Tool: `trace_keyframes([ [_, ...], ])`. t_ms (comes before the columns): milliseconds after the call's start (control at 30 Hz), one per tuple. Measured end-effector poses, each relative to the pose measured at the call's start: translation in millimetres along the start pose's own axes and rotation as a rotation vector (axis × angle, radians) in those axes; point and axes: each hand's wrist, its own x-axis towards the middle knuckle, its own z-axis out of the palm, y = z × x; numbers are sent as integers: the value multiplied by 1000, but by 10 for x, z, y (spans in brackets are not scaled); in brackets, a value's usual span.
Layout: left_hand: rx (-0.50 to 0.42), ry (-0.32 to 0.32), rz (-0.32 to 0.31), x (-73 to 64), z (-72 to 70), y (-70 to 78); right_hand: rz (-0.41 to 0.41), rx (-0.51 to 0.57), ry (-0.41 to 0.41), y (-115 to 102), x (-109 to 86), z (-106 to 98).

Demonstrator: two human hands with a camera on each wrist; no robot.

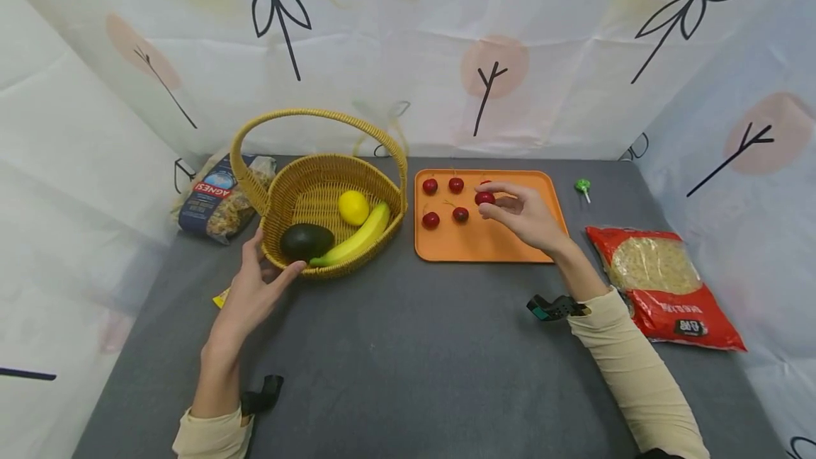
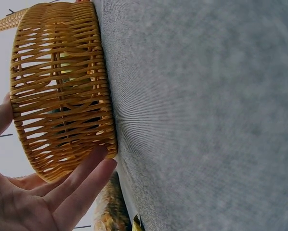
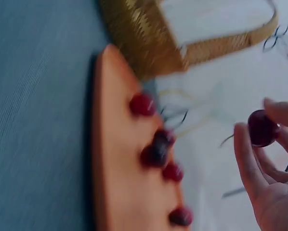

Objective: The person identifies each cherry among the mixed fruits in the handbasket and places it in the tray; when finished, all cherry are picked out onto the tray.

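Note:
My right hand [image 1: 523, 217] pinches a dark red cherry [image 3: 262, 128] between thumb and fingertips, raised above the orange tray [image 1: 503, 250]. Several more cherries, among them one at the front left [image 1: 431, 220], lie on the tray's left half. At the wicker basket [image 1: 299, 179], my left hand [image 1: 245, 296] holds the near left side, its thumb at the rim and its fingers along the outer wall. Inside the basket are an avocado [image 1: 307, 241], a yellow lemon [image 1: 353, 207] and a banana [image 1: 358, 239]. The basket stands upright on the table, its tall handle arching over it.
Behind the basket on the left leans a pasta bag [image 1: 217, 197]. A small yellow packet [image 1: 220, 297] is partly hidden by my left hand. To the right lie a green lollipop [image 1: 583, 187] and a red pasta bag [image 1: 666, 285]. Patterned cloth [image 1: 414, 105] walls the grey table [image 1: 408, 360].

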Motion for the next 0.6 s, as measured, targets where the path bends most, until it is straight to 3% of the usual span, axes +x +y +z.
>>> trace_keyframes([
  [233, -4, -5, -4, 4, 2, -8, 42, -191, 18, 378, 31, -61],
  [600, 3, -6, 2, 13, -2, -14, 118, -240, -2, 594, 143, 17],
])
